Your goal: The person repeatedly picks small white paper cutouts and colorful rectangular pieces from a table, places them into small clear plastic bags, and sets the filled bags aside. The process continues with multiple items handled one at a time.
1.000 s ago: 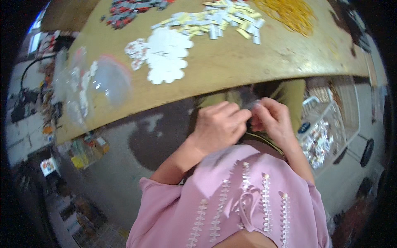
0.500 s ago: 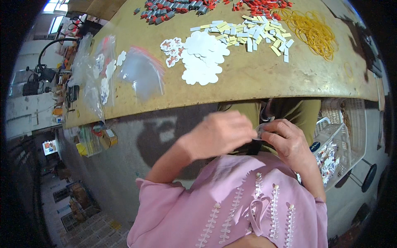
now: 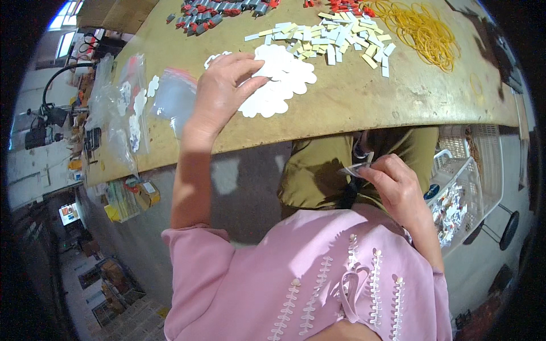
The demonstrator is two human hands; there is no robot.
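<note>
My left hand (image 3: 227, 88) is over the table at the left side of a heap of white cloud-shaped cutouts (image 3: 287, 85). Its thumb and forefinger are apart, with their tips at the cutouts; whether they touch one is hard to tell. Smaller printed cutouts beside the heap are mostly hidden behind that hand. Above my lap, my right hand (image 3: 395, 184) pinches a small clear plastic bag (image 3: 354, 169) between thumb and fingers. What the bag contains cannot be made out.
Zip bags (image 3: 173, 99) fan out left of the cutouts. Yellow and white strips (image 3: 335, 40), grey-and-red motor-like parts (image 3: 210, 14) and yellow rubber bands (image 3: 424, 34) lie farther back. A white plastic basket (image 3: 478, 193) with filled packets (image 3: 449, 213) stands low at the right.
My left hand has left the small bag by my right hand and moved up and left to the white cutouts. My right hand keeps hold of the bag over my lap.
</note>
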